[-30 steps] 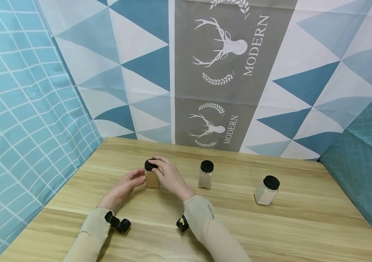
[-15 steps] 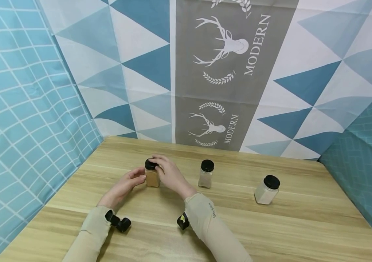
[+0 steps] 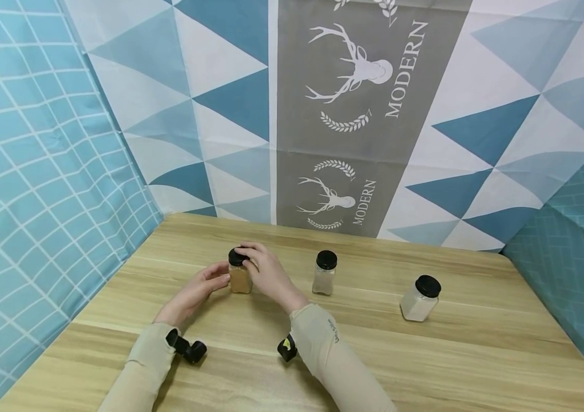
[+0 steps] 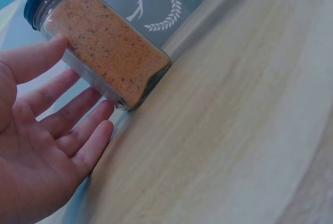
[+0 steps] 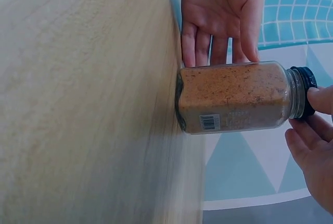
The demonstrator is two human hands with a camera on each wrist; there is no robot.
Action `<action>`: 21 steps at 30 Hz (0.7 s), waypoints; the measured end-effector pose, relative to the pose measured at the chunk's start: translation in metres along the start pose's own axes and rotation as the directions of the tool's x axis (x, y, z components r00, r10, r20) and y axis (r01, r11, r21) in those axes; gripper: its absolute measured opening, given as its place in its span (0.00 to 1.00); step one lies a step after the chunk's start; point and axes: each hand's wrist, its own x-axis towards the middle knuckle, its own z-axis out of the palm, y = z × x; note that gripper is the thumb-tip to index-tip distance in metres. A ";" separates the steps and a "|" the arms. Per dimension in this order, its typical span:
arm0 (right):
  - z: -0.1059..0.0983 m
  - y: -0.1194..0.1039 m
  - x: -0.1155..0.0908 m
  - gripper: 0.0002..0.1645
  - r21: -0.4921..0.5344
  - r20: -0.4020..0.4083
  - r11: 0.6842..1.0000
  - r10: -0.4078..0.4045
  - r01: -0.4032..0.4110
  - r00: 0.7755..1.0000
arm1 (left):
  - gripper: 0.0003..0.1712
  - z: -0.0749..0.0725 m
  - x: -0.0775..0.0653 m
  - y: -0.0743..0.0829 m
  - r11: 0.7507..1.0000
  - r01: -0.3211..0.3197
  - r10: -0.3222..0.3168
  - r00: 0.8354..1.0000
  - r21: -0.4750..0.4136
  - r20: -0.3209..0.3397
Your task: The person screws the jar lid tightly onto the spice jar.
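A square glass spice jar (image 3: 241, 281) with orange-brown seasoning and a black lid (image 3: 237, 257) stands upright at the left of the table. From above, my right hand (image 3: 269, 278) grips the lid between thumb and fingers, as the right wrist view shows. My left hand (image 4: 49, 125) is at the jar's left side, palm towards it, with its fingers loosely extended. Its thumb tip and fingertips touch or nearly touch the glass. A small barcode label (image 5: 209, 122) shows on the jar in the right wrist view.
A second black-lidded jar (image 3: 323, 280) with greyish contents stands mid-table. Farther right is a third jar (image 3: 417, 305) with whitish contents. The wooden table (image 3: 456, 366) meets a patterned cloth backdrop (image 3: 343, 143) behind and a blue grid cloth (image 3: 39, 149) at left.
The head view has shifted very slightly. Both hands stay at the jar, the right fingers moving only a little on the lid; the jars keep their places.
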 end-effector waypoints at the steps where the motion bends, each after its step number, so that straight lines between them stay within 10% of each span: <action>1: 0.000 0.000 0.000 0.19 -0.001 -0.001 1.000 -0.003 0.003 1.000 | 0.36 0.000 0.000 0.000 1.000 -0.001 0.001 1.000 0.000 -0.001; 21: 0.000 0.002 -0.001 0.19 -0.001 -0.004 1.000 0.006 -0.006 1.000 | 0.35 0.000 0.001 -0.003 1.000 -0.003 0.003 1.000 -0.002 -0.007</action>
